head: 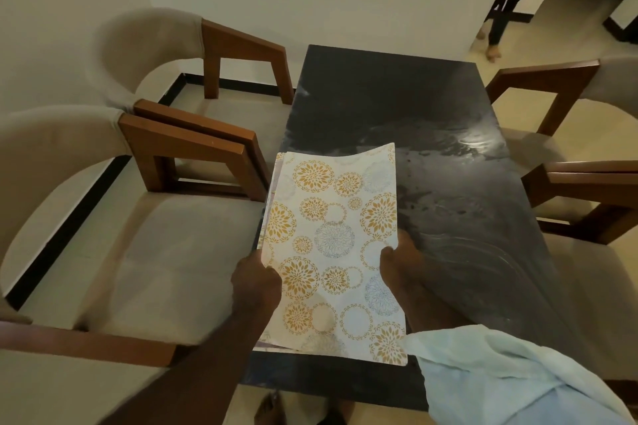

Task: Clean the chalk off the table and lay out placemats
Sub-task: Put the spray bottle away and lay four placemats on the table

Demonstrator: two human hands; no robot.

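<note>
A stack of white placemats printed with gold and grey flower circles hangs over the near left part of the dark table. My left hand grips the stack's left edge, and my right hand pinches its right edge. The top mat's far edge curls upward. Pale smeared streaks and wet-looking swirls cover the right half of the tabletop. A light blue cloth is draped over my right forearm at the table's near right corner.
Two beige upholstered chairs with brown wooden arms stand along the table's left side. Two more such chairs flank the right side. Another person's legs are on the floor beyond the far right corner.
</note>
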